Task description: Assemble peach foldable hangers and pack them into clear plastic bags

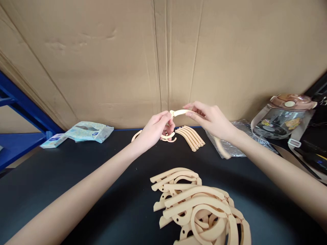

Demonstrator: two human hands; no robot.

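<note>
Left hand (156, 128) pinches a hook (168, 136); right hand (211, 119) pinches a curved strip (180, 112) reaching the left. Apparently joined: folded hangers (189, 205), heaped nearest. Unjoined: loose strips (190, 137) beyond.

Light-blue packet (87, 131), clear bottle (281, 117)
Packet lies near far left corner of the surface (51, 177), bottle toward its far right.

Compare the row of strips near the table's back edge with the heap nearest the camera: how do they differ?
The row lies neatly side by side; the heap is layered and overlapping. The row shows only slender curved strips; the heap also shows rounded hooks. Both are pale beige and lie on the black table.
</note>
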